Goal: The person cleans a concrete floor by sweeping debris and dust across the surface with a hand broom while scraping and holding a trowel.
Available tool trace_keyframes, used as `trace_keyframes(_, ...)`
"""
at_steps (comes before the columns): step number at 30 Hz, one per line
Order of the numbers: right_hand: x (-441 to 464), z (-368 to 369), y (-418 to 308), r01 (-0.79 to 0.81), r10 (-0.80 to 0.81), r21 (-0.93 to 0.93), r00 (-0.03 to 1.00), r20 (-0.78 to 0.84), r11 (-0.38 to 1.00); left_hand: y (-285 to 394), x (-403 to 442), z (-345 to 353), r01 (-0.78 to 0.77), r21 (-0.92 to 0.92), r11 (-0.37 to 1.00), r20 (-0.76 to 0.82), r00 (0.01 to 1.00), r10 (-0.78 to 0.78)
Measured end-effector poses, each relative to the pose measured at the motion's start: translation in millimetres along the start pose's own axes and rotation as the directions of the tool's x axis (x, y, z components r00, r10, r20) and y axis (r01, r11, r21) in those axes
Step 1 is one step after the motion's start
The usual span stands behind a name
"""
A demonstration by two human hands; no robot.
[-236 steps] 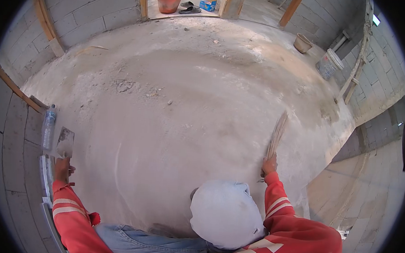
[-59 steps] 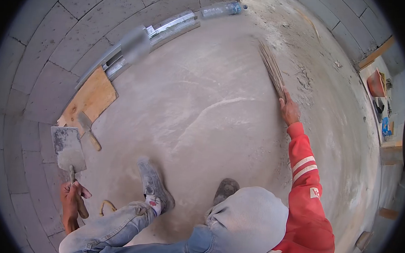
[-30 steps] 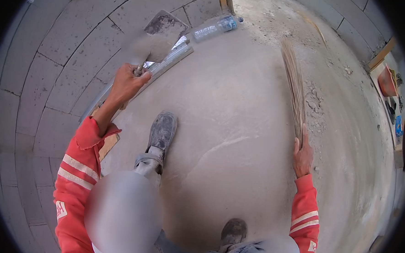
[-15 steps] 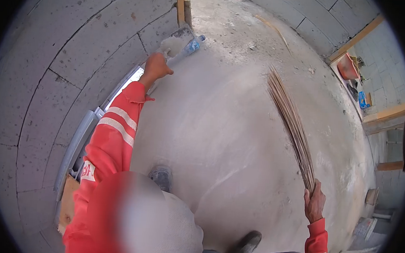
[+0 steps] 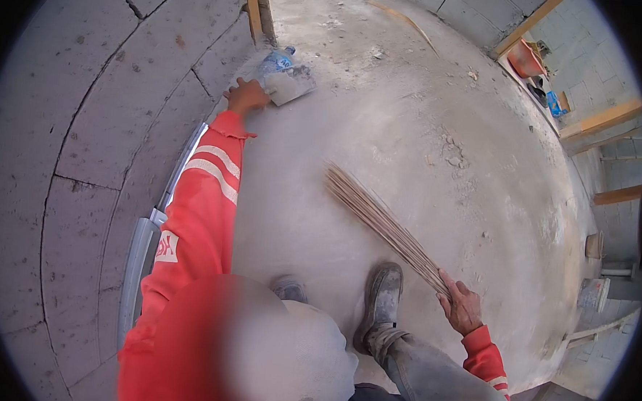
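Observation:
My right hand (image 5: 463,307) is closed around the bound end of a stick broom (image 5: 388,229). Its thin brown bristles fan out toward the upper left over the concrete floor (image 5: 319,229). At the foot of the block wall, my left arm is stretched forward. My left hand (image 5: 246,96) is closed at the near side of a trowel (image 5: 292,85) with a flat, dusty grey blade; the handle is hidden in the hand. Just beyond the blade, a clear plastic bottle (image 5: 276,62) with a blue label lies by the wall.
A grey block wall (image 5: 84,144) runs along the left, with a pale metal profile (image 5: 137,271) at its base. Rubble bits (image 5: 454,153) lie on the floor. A timber strip (image 5: 406,23) lies farther off. An orange tub (image 5: 526,60) stands beyond a doorway at right.
The broom has swung left and nearer my feet. The trowel blade has turned and come toward me, now in front of the bottle. My right foot has come more into view.

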State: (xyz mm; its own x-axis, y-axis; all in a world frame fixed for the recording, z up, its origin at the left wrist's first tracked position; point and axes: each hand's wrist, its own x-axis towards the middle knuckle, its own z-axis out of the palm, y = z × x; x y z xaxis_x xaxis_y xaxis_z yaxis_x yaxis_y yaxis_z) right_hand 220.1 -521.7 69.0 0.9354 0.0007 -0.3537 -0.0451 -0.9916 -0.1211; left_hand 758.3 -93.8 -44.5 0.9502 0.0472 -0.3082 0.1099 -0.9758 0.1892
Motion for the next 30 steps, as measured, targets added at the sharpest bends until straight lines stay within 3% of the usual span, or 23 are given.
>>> trace_keyframes(4, 68, 36, -22, 0.215, -0.203, -0.106, 0.973, 0.112, 0.971, -20, 15, 4, -0.051, -0.147, 0.988, 0.006, 0.999, 0.053)
trace_keyframes(7, 141, 36, -15, 0.17, -0.152, -0.146, 0.98, 0.128, 0.975, -41, 7, 13, -0.006, -0.168, 0.986, 0.125, 0.992, 0.027)
trace_keyframes(10, 212, 19, 9, 0.103, -0.105, -0.179, 0.995, -0.001, 0.979, -56, -8, 17, -0.056, -0.072, 0.996, -0.048, 0.997, 0.053)
trace_keyframes(14, 263, -10, 41, -0.004, -0.021, -0.108, 0.974, -0.225, 0.994, -44, -61, -6, 0.04, -0.167, 0.985, -0.194, 0.978, -0.073)
trace_keyframes(17, 246, -15, 44, 0.094, -0.081, 0.041, 0.965, -0.248, 0.995, -28, -69, -14, 0.05, -0.103, 0.993, -0.229, 0.971, -0.073)
trace_keyframes(20, 208, 4, 34, 0.286, -0.285, -0.095, 0.958, 0.022, 0.953, -30, -68, -16, 0.084, -0.093, 0.992, -0.197, 0.975, -0.101)
trace_keyframes(23, 235, 19, 46, 0.344, -0.325, -0.204, 0.938, 0.122, 0.917, -32, -72, -29, 0.117, -0.122, 0.986, -0.231, 0.962, -0.143)
trace_keyframes(25, 270, 6, 50, 0.228, -0.225, -0.21, 0.974, 0.041, 0.951, -33, -87, -45, 0.117, -0.169, 0.979, -0.253, 0.954, -0.158)
trace_keyframes(27, 304, -2, 60, 0.162, -0.175, -0.154, 0.982, -0.075, 0.975, -41, -140, -73, 0.03, -0.364, 0.931, -0.228, 0.966, -0.12)
trace_keyframes(29, 324, -10, 60, 0.145, -0.157, -0.073, 0.968, -0.196, 0.987, -71, -200, -68, -0.239, -0.485, 0.841, -0.459, 0.888, -0.013)
trace_keyframes(30, 325, -10, 54, 0.205, -0.203, -0.011, 0.957, -0.208, 0.979, -76, -246, -79, -0.101, -0.485, 0.868, -0.34, 0.937, -0.08)
